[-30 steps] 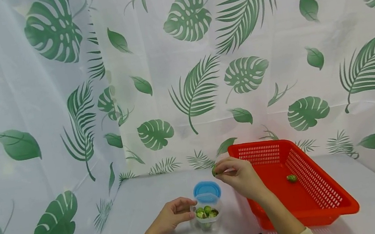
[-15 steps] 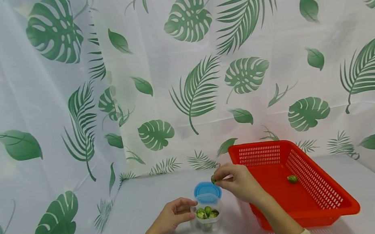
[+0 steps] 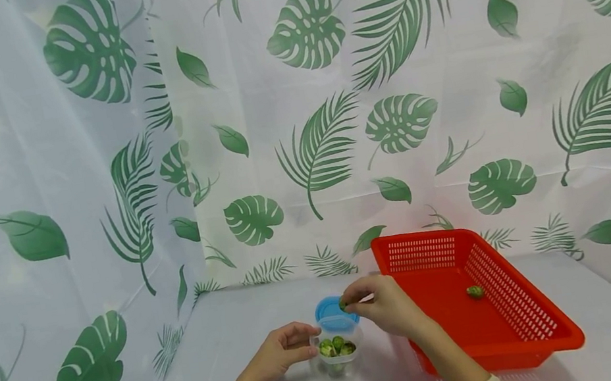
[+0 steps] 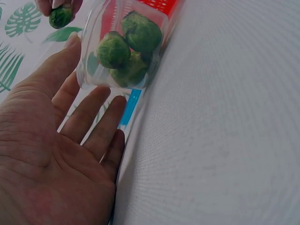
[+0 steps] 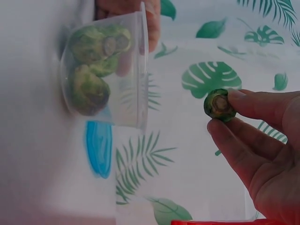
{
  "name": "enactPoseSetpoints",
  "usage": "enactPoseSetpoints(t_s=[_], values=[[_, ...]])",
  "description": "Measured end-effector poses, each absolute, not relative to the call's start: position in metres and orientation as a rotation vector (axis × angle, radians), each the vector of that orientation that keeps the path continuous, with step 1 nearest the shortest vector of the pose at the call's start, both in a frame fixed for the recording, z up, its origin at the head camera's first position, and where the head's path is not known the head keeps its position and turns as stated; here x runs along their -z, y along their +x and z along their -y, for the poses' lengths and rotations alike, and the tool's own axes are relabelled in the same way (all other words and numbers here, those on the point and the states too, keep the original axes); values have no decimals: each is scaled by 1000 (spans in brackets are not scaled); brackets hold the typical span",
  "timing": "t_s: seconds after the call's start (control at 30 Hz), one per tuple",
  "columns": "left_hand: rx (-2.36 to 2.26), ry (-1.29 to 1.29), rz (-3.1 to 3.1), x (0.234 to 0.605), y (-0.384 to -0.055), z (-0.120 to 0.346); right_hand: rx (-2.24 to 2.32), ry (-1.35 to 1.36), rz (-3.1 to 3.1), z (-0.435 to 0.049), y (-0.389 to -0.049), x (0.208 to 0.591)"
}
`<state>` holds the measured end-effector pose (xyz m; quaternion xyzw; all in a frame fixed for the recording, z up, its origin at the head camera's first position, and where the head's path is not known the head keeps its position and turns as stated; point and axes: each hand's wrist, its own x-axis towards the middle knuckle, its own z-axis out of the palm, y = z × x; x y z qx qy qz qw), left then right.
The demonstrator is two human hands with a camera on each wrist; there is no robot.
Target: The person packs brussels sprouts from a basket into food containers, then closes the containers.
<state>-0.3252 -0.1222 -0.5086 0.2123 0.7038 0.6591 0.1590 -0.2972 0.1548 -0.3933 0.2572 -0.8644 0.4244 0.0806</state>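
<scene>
A small clear plastic container stands on the white table, several Brussels sprouts inside it. My left hand rests at its left side. In the left wrist view the fingers lie fairly straight, tips right at the container wall, the thumb near the rim. Between thumb and fingertips my right hand pinches one Brussels sprout, its cut stem end showing in the right wrist view. That sprout is above and to the right of the container, over the blue lid in the head view.
To the right sits a red perforated plastic basket with one Brussels sprout in it. The blue lid lies just behind the container. A white, leaf-printed curtain closes off the back and left.
My right hand has moved left and down with its pinched Brussels sprout, from beside the basket's rim to over the blue lid. The left hand and container have stayed put.
</scene>
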Motion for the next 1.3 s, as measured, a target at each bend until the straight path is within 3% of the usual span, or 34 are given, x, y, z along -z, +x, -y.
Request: enactPoseSetpoints(t_s=[1.3], values=[[-1879,633,-2034,508,-324,122,-1059,997,2840,-142,-298,411]])
